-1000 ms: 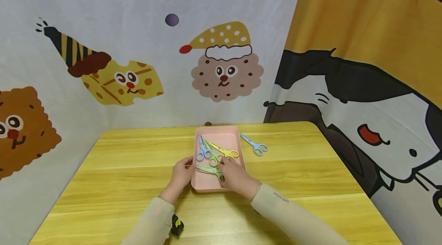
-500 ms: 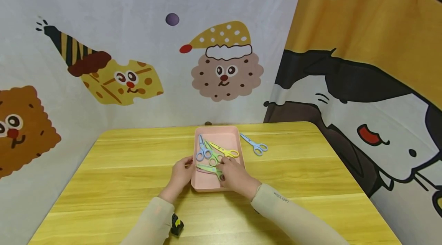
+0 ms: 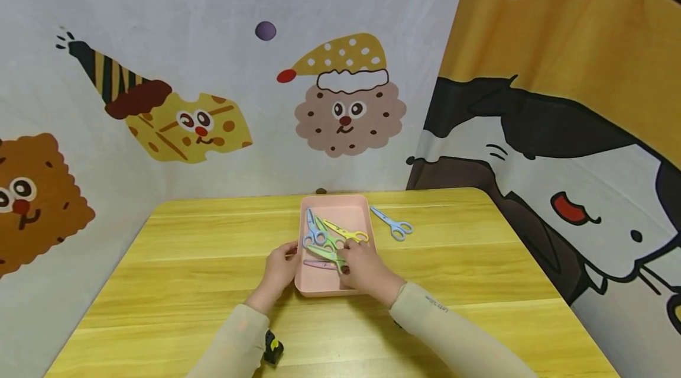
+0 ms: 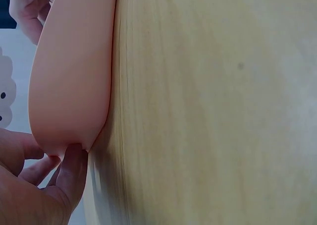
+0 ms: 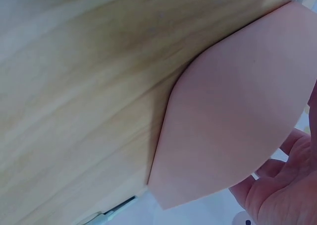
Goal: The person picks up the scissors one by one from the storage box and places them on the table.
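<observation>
At its left wall, the pink tray [image 3: 326, 290] is gripped by my left hand [image 3: 279, 274]; in the left wrist view that hand's fingers [image 4: 72, 173] press the tray wall [image 4: 74, 76]. Inside the tray my right hand [image 3: 368, 268] pinches green scissors [image 3: 323, 252] near their handles, blades pointing left. Under them lie purple scissors [image 3: 317, 264], handles hidden by the hand. Behind are blue scissors [image 3: 311, 227], a second green pair [image 3: 323, 228] and yellow scissors [image 3: 340, 230]. The right wrist view shows the right hand [image 5: 292, 190] beyond the tray wall [image 5: 223, 121].
Another pair of blue scissors [image 3: 392, 224] lies on the wooden table [image 3: 452, 259], right of the tray. A black device [image 3: 273, 348] is at the left sleeve. Behind the table hangs a cloth [image 3: 213, 11] with cartoon prints.
My right hand has moved slightly right, and the green scissors in it have shifted up and back, uncovering more of the purple pair. The left hand and tray have stayed still.
</observation>
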`<action>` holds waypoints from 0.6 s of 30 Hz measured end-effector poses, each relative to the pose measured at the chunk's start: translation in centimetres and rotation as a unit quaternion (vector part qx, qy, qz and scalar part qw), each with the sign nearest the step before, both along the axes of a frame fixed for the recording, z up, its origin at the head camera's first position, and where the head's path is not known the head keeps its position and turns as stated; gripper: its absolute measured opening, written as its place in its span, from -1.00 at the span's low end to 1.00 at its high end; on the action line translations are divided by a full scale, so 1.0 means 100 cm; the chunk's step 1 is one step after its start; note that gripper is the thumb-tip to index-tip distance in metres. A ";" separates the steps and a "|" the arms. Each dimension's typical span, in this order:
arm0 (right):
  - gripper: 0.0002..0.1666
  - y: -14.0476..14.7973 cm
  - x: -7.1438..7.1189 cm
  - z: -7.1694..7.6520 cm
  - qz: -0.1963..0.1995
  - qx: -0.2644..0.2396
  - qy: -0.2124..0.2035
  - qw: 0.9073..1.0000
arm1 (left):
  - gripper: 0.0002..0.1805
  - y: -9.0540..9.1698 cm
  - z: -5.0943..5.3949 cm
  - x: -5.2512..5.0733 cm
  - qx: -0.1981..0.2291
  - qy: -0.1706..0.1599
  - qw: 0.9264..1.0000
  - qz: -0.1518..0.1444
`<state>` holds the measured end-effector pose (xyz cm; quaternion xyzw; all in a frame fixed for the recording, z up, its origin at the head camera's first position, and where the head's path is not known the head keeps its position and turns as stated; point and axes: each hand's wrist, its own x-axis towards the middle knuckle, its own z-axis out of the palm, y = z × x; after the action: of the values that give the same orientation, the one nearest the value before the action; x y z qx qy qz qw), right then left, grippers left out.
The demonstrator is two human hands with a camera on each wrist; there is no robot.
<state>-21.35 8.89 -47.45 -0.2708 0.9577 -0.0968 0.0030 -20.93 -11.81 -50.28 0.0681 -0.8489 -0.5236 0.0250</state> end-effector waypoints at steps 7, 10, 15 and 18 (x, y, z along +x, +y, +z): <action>-0.44 0.002 -0.001 0.002 0.000 -0.009 0.018 1.000 | -0.63 0.001 0.001 0.000 0.012 0.002 1.000 0.003; -0.37 0.004 -0.003 0.004 -0.004 -0.017 0.018 1.000 | -0.62 0.001 0.002 0.001 0.010 -0.004 1.000 0.002; -0.31 0.007 -0.006 0.012 -0.017 -0.035 0.009 0.999 | -0.63 0.000 0.002 0.001 0.002 0.001 1.000 -0.001; -0.26 0.008 -0.008 0.018 -0.033 -0.045 -0.001 0.998 | -0.63 0.001 0.002 0.001 0.004 0.003 1.000 0.001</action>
<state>-22.10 9.73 -45.64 -0.2385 0.9610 -0.1397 -0.0114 -20.81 -11.75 -50.05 0.0672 -0.8467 -0.5270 0.0275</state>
